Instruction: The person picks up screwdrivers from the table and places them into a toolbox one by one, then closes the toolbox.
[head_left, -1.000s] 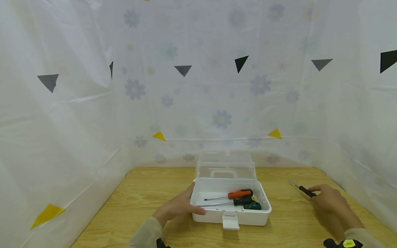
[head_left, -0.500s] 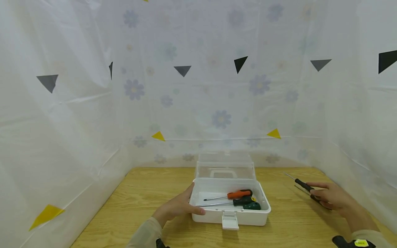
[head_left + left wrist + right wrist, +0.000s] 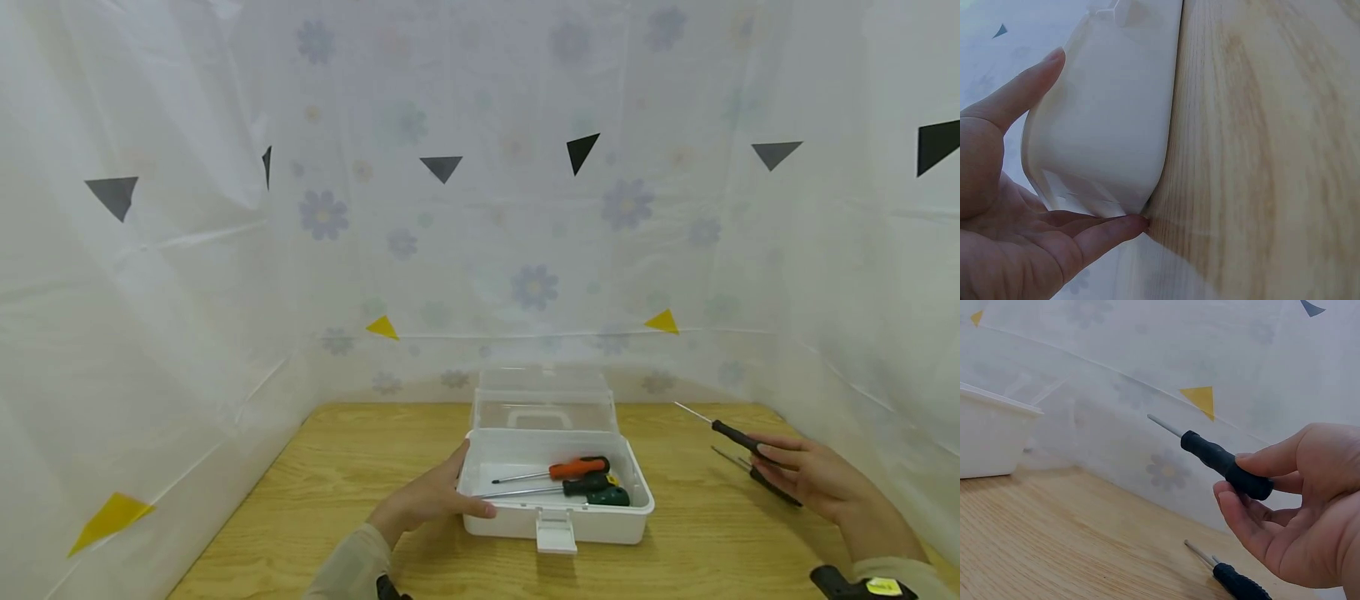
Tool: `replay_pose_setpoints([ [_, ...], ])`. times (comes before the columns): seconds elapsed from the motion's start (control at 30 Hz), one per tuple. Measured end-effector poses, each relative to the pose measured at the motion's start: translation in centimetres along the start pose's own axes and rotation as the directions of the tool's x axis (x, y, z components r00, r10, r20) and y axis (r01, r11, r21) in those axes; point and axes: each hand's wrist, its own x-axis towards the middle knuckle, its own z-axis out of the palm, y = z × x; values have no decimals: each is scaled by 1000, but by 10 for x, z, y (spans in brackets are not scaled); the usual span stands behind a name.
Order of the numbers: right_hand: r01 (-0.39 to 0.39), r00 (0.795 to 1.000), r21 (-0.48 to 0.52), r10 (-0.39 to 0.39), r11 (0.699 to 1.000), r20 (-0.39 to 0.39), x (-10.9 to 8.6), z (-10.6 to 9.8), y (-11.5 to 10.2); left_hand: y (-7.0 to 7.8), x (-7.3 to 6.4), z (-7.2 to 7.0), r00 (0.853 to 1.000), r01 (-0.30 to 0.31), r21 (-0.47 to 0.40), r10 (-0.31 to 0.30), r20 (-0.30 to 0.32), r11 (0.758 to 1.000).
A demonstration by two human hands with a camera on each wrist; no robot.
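My left hand (image 3: 431, 500) grips the left end of a white toolbox (image 3: 600, 529), thumb on its front rim. In the left wrist view the fingers (image 3: 1107, 237) lie against the box's end wall. My right hand (image 3: 825, 483) pinches a black-handled screwdriver (image 3: 1210, 456) between thumb and fingers, raised above the table, its shaft pointing away and to the left. Under that hand lies another dark-handled screwdriver (image 3: 772, 485), with a second short metal tip close beside it. Inside the box are an orange-and-black screwdriver (image 3: 573, 468), a black one (image 3: 581, 487) and a dark green handle (image 3: 609, 497).
The box's clear lid (image 3: 543, 408) is tipped back behind it, and its white latch (image 3: 556, 533) hangs down in front. Plastic sheeting (image 3: 525, 250) with flowers and taped triangles encloses the wooden table (image 3: 360, 442) at the back and sides.
My right hand has lifted the black-handled screwdriver off the table, uncovering the dark-handled one lying below. My left hand and the toolbox have stayed in place.
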Motion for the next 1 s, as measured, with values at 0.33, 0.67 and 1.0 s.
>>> replay_pose_setpoints([
  [0.33,31,989,188,-56,982,133,1,3,-5,0,0,0,1000,5,-2,-5,-1,1000],
  [0.67,53,981,214,-91,975,173,2,7,-8,1,0,0,1000,14,1,-14,1,1000],
  [1.0,38,972,228,-89,973,218,4,16,-11,0,0,0,1000,24,17,-23,-9,1000],
])
